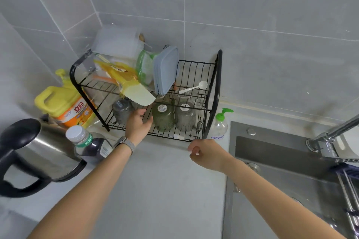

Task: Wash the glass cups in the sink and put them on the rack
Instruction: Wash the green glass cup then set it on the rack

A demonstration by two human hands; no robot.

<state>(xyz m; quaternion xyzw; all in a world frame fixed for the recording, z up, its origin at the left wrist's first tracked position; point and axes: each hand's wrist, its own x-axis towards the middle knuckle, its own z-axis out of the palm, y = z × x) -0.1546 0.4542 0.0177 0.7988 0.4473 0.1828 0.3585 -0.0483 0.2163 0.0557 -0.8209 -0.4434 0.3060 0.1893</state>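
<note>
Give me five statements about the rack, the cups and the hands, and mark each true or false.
1. Cups stand upside down on the rack's lower shelf. True: the green cup and grey cup show their bases.
2. The right hand holds a cup. False: its fingers are curled and hold nothing.
3. The left hand reaches into the lower shelf. True.
4. The white spoon lies in the sink. False: it lies on the upper shelf.
5. The kettle stands right of the rack. False: left.
</note>
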